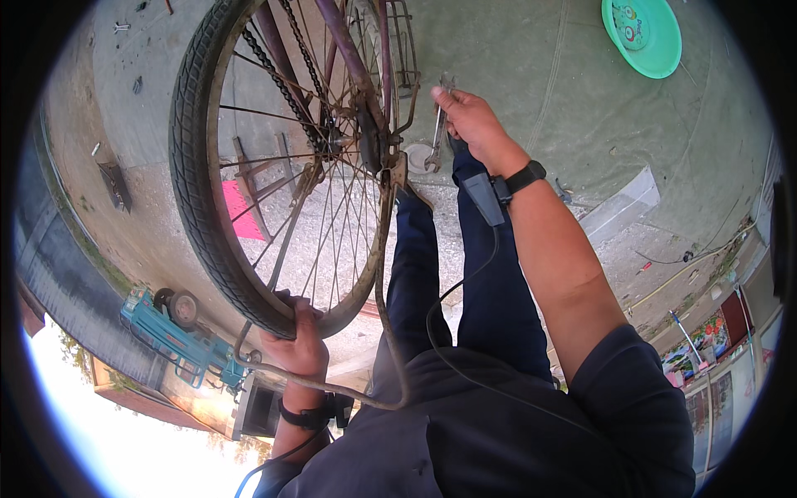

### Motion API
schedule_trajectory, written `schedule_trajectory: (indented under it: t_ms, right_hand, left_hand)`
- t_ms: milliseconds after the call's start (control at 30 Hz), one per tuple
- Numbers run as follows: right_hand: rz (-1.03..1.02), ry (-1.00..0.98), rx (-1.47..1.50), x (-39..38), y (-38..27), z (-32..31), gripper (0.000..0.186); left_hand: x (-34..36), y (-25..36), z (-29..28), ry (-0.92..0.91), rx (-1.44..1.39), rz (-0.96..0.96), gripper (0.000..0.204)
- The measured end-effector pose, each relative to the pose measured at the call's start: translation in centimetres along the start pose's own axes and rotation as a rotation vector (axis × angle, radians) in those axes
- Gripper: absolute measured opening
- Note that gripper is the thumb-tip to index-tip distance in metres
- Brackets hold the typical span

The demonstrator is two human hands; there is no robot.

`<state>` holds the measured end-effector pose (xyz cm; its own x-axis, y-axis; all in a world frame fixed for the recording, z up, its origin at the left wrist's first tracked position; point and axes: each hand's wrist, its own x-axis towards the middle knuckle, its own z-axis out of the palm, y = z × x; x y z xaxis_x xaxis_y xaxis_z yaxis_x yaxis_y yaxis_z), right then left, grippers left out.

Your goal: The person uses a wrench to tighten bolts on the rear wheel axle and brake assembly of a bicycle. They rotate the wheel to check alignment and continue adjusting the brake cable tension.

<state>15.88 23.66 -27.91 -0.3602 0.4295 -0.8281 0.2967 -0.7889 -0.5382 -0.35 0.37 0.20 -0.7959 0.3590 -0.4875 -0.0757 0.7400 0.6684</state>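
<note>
Nearest the body, a bent metal rod [332,387] loops in front of the dark shirt, and the left hand [297,347] sits at the near edge of the bicycle wheel, on the tyre [195,158], probably there to steady it. That hand is closed, its fingers wrapped about the tyre and rim. Past the spokes, the hub [334,148] sits mid-wheel, with the chain [266,58] running away beyond it. To its right, over the trouser legs [490,274], the right hand [477,124] is closed on a metal wrench [437,137], thumb and fingers pinching it near the upper end; the lower head hangs beside the axle bracket [399,171], apparently apart from it (exact depth is hard to judge). Holding it high likely keeps that head free. Farther out, a pink sheet [241,212] shows through the spokes, a green basin [664,46] rests on the ground, and a blue vehicle [187,344] stands to the left.
</note>
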Motion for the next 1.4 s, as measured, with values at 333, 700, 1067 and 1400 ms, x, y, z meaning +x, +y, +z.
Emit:
schedule_trajectory:
  t_ms: [333, 700, 1067, 1400]
  right_hand:
    - [0.110, -0.043, -0.254, -3.0, 5.7, -0.7, 0.033]
    - [0.019, -0.041, 0.507, -4.9, 0.6, -3.7, 0.029]
    - [-0.046, 0.065, 0.317, -2.4, 0.6, -1.1, 0.026]
    - [0.040, -0.013, 0.418, -1.0, 1.7, 0.5, 0.030]
  left_hand:
    - [0.0, 0.0, 0.0, 0.023, 0.000, -0.013, 0.024]
    - [0.0, -0.3, 0.0, 0.031, -0.014, -0.026, 0.026]
    - [-0.1, -0.3, -0.1, 0.017, 0.001, 0.000, 0.027]
    - [-0.1, -0.4, 0.0, 0.010, 0.005, 0.018, 0.024]
